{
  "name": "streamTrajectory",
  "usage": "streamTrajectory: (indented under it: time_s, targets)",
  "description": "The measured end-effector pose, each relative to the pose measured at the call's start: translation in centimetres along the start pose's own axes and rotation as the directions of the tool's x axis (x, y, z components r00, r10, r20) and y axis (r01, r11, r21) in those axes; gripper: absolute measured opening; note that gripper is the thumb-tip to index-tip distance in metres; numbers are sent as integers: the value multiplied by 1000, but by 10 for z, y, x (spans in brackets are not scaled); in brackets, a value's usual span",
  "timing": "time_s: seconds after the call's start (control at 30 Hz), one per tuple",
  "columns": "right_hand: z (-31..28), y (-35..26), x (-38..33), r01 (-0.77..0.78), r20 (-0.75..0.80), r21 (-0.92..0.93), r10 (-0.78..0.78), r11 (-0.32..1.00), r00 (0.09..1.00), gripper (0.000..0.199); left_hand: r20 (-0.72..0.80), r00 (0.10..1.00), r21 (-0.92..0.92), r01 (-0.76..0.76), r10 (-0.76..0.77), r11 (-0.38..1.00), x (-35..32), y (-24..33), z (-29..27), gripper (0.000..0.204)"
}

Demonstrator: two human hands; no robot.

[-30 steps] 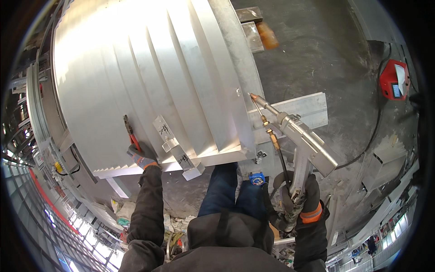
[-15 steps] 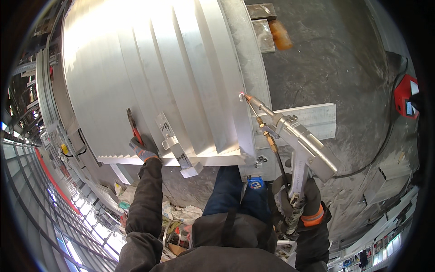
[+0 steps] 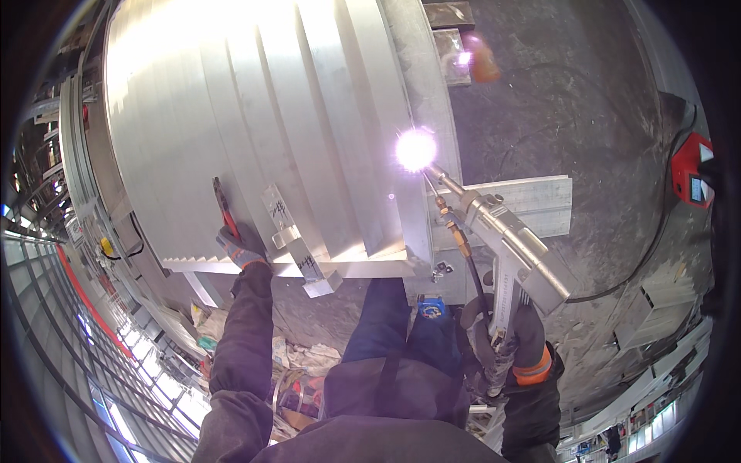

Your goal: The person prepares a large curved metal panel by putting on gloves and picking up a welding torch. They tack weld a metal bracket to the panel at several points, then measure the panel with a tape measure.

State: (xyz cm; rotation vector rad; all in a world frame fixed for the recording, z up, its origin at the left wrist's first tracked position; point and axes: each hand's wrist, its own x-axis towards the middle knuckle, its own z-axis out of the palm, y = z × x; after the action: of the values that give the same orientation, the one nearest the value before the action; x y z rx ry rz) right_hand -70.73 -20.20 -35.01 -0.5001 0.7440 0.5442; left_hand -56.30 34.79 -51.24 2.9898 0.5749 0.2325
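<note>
My gloved right hand [image 3: 505,339] is wrapped round the handle of a silver welding gun [image 3: 515,251] with a brass-fitted wire feed beside its nozzle. A bright white-violet glare at the nozzle tip hides the spot on the right edge of a louvred metal panel [image 3: 309,131]. Over the panel's near left part, my gloved left hand [image 3: 243,245] is closed on red-handled pliers [image 3: 224,207], their jaws pointing away from me. Just right of that hand, a marked metal strip with a small bracket [image 3: 293,245] lies across the panel's near edge.
A flat metal profile [image 3: 532,204] extends right from under the panel. Metal blocks [image 3: 454,58] and an orange object [image 3: 484,62] sit at the far side. A red device with a screen [image 3: 691,171] stands at far right, near a black cable [image 3: 656,243]. A blue tape measure [image 3: 431,307] is near my legs.
A bright welding glare has appeared at the gun's tip, casting violet light around. Both hands keep their holds; the view has shifted slightly.
</note>
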Motion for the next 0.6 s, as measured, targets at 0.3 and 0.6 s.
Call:
streamTrajectory:
  time_s: [0.3, 0.6]
  targets:
    - [-10, 10, 3, 41, 52, 44, -43, 998, 998, 88, 38, 995, -35, 89, -88, 995, 0, 11, -4, 37]
    - [-2, 5, -4, 9, 18, -42, -8, 999, 1000, 86, 26, 998, -21, 54, -54, 998, 0, 15, -7, 36]
